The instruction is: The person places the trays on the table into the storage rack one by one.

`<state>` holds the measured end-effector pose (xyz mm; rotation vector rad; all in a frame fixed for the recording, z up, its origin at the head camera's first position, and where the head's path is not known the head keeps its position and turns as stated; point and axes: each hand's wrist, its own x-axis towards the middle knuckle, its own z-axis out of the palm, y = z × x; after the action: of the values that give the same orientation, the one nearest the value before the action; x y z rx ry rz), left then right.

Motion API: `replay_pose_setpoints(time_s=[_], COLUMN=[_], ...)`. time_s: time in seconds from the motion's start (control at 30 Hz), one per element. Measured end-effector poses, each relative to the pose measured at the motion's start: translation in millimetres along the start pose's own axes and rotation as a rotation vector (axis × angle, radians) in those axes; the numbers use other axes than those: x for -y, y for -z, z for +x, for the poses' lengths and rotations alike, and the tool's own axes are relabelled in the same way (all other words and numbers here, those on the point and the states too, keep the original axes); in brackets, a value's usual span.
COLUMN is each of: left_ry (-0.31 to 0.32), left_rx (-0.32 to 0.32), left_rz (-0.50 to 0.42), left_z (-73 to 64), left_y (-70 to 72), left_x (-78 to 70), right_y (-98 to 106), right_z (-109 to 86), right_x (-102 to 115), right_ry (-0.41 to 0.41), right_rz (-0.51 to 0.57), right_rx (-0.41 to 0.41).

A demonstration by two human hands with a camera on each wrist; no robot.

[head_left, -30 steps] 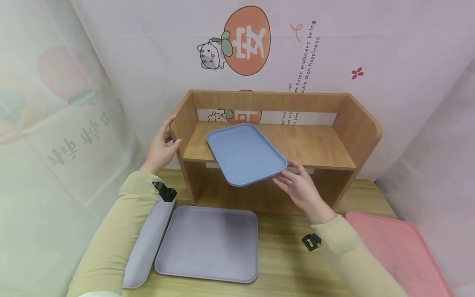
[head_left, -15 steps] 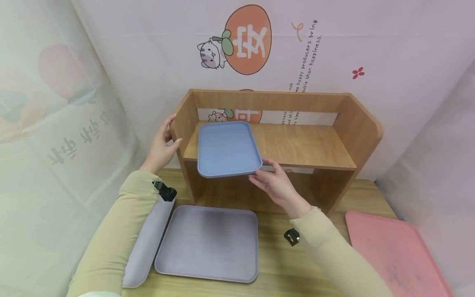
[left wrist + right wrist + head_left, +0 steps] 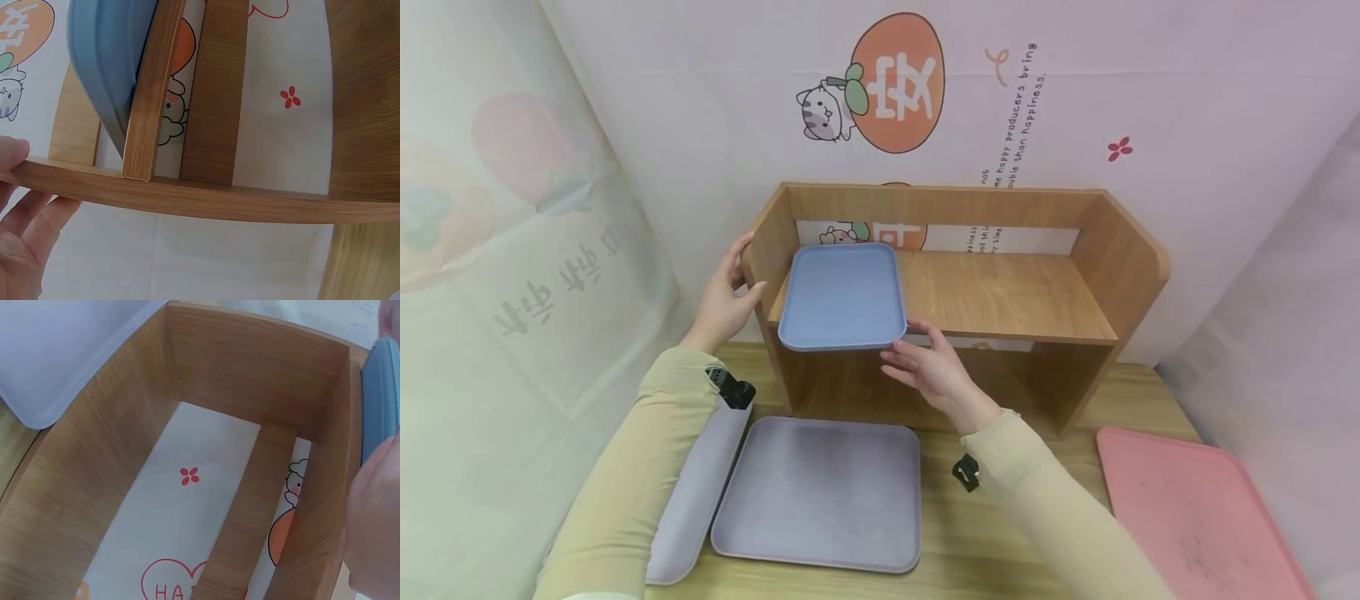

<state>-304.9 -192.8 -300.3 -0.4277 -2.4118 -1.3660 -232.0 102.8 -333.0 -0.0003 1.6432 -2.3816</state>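
Note:
A blue rectangular tray (image 3: 844, 297) lies over the left part of the upper board of a wooden shelf (image 3: 1000, 287), its front edge jutting past the board. My right hand (image 3: 934, 373) holds the tray by its front right corner, thumb above and fingers beneath. At the shelf's left side panel, my left hand (image 3: 724, 298) grips the edge between thumb and fingers. The left wrist view shows the tray (image 3: 112, 56) tilted against the board edge, and the left fingers (image 3: 40, 225) around the panel. In the right wrist view, the right hand (image 3: 376, 519) partly covers the tray (image 3: 378, 394).
A light purple tray (image 3: 820, 492) lies on the wooden table (image 3: 992, 533) before the shelf. Another purple tray (image 3: 700, 492) sits left of it, partly under the left sleeve. A pink tray (image 3: 1195, 508) is at the right. Printed cloth hangs behind and on both sides.
My right hand has carried the blue tray left and turned it roughly square with the shelf, over the upper board's left end. My left hand stays on the side panel.

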Motion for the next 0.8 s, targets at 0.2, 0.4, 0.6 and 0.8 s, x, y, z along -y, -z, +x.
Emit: replay_pose_setpoints(time_s=[0.2, 0.4, 0.6, 0.8], left_ry=[0.021, 0.026, 0.033, 0.018], left_rx=[-0.009, -0.009, 0.004, -0.006], left_rz=[0.011, 0.005, 0.015, 0.004], left_z=[-1.4, -3.1, -2.4, -2.5], left_y=[0.4, -0.3, -1.5, -1.5], left_x=[-0.9, -2.3, -3.1, -4.7], right_y=[-9.4, -16.5, -17.5, -23.4], right_z=[7.4, 11.6, 15.9, 18.3], right_x=[-4.3, -7.5, -9.1, -8.8], right_ry=[0.009, 0.004, 0.003, 0.014], right_rz=[-0.044, -0.059, -0.082, -0.082], right_rx=[0.002, -0.012, -0.027, -0.039])
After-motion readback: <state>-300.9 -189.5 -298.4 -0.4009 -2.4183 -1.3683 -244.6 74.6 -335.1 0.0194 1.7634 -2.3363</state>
